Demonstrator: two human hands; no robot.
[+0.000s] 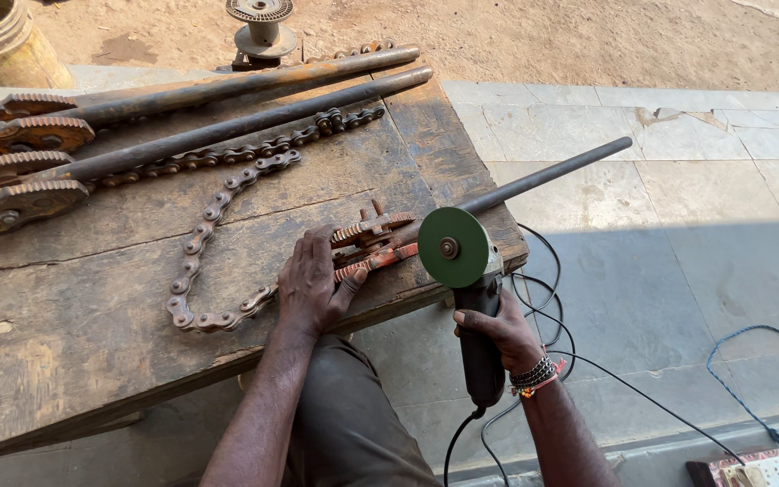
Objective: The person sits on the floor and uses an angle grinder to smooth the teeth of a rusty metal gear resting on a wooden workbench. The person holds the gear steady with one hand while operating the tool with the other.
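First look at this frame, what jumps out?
The green flat disc of the angle grinder, held at centre by the right hand at the workbench's edge. Beside it, the left hand presses on a rusty toothed chain wrench head. A rusty roller chain loops across the worn wooden workbench.

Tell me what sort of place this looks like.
Probably an outdoor repair workshop. A worn wooden workbench holds rusty chain wrenches with long steel handles, the right hand holds a corded angle grinder with a green disc, and bare sandy ground lies beyond.
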